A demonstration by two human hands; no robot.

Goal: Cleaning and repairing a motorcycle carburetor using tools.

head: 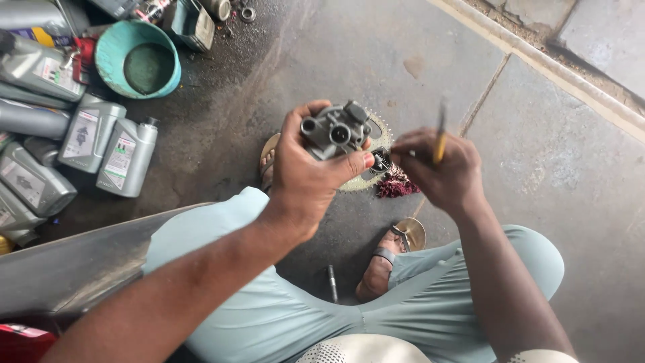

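Mid-frame, left hand (306,175) has its fingers clamped round a grey metal carburettor (336,131); right hand (440,171) pinches a yellow-handled tool (439,138) beside it.

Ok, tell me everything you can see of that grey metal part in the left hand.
The grey metal part looks like a small cast housing, dull grey with a darker block on top. Two round ports face the camera, one small on its left side, one larger in the middle. It is held up above the floor, over a toothed sprocket. The left hand grips it from below, thumb across its lower edge. The right hand, holding a thin yellow-handled tool, sits just beside it.
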